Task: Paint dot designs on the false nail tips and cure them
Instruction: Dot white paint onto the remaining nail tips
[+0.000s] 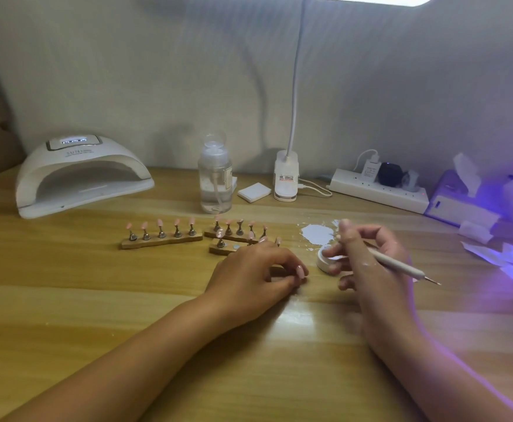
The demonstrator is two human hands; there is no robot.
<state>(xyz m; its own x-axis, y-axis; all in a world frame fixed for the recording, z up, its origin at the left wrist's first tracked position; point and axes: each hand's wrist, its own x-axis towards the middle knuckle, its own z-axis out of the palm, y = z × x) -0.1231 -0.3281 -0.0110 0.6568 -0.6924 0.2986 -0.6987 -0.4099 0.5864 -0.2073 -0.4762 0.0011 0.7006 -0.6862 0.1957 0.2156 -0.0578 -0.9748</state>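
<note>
Pink false nail tips stand on metal pegs in wooden holders: one strip (pixel 161 240) at the left, two more strips (pixel 234 236) beside it, partly hidden by my left hand. My left hand (pixel 255 274) rests on the table with curled fingers, pinching what looks like a pink nail tip (pixel 300 272). My right hand (pixel 367 260) grips a white dotting pen (pixel 401 266), its metal tip pointing right. The same hand's fingers hold a small white paint jar (pixel 325 260). A white paint smear (pixel 319 233) lies on the table behind the jar.
A white curing lamp (pixel 82 175) sits at the back left. A clear pump bottle (pixel 215 181), a white pad (pixel 254 192), a desk lamp base (pixel 286 181) and a power strip (pixel 377 190) line the back. Purple-lit tissues and a white box (pixel 462 202) lie at the right.
</note>
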